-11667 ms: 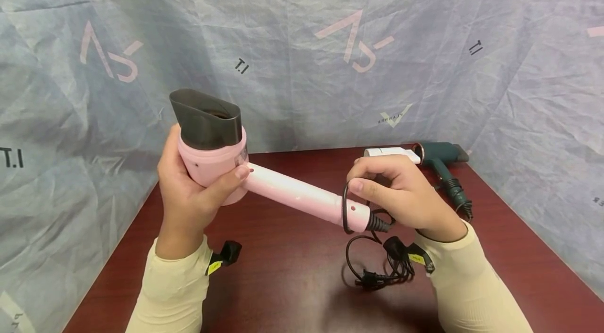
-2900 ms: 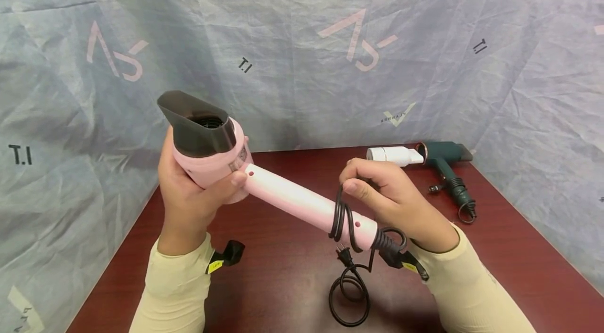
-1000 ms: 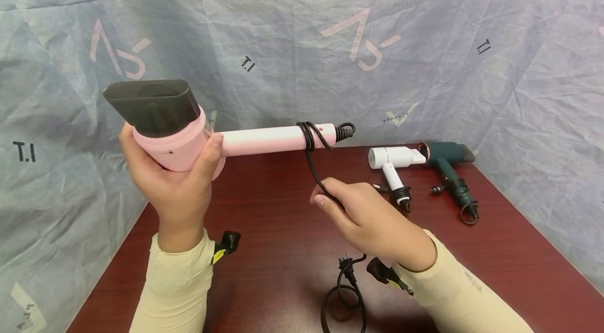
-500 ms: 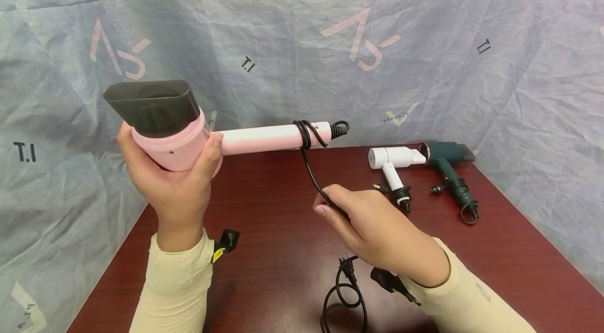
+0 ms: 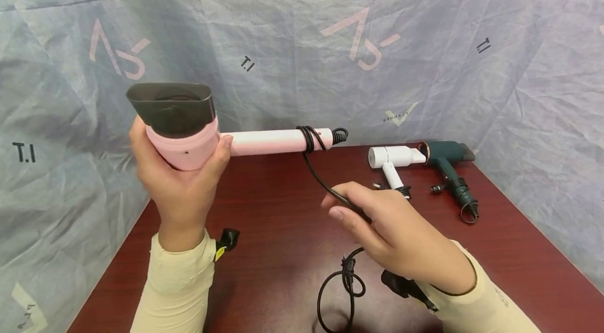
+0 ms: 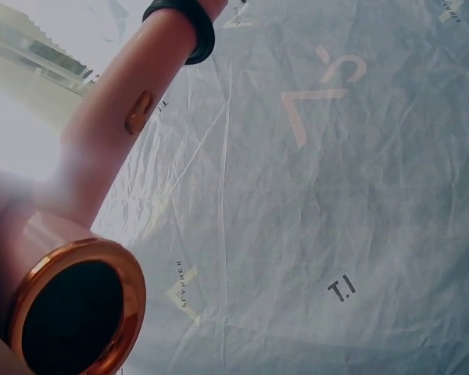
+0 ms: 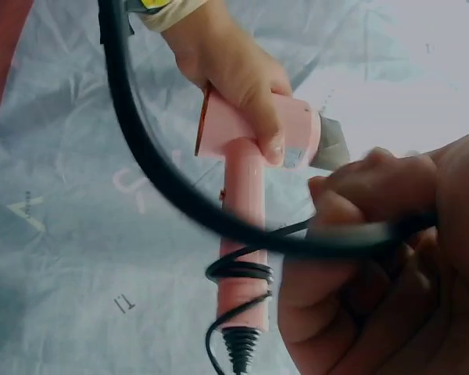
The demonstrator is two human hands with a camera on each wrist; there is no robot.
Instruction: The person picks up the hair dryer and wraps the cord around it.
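My left hand (image 5: 181, 186) grips the pink hair dryer (image 5: 273, 142) round its barrel and holds it above the table, the handle pointing right. A dark nozzle (image 5: 174, 113) sits on the barrel, facing up. Several turns of black cord (image 5: 309, 139) circle the handle near its end. From there the cord slants down to my right hand (image 5: 391, 228), which pinches it between thumb and fingers. Below, the plug (image 5: 348, 265) and a loose loop of cord hang near the table. The left wrist view shows the copper-coloured rim (image 6: 133, 289) of the dryer's rear end.
On the dark red table (image 5: 264, 207), a white hair dryer (image 5: 396, 157) lies at the back right. Beside it is a dark green hair dryer (image 5: 445, 152) with its cord wound round the handle. A grey printed cloth (image 5: 283, 60) hangs behind the table and at both sides.
Since the earliest frame, more turns of cord have gone round the handle, which has swung up to nearly level. In the last half second both hands shifted slightly right, the cord still pinched.
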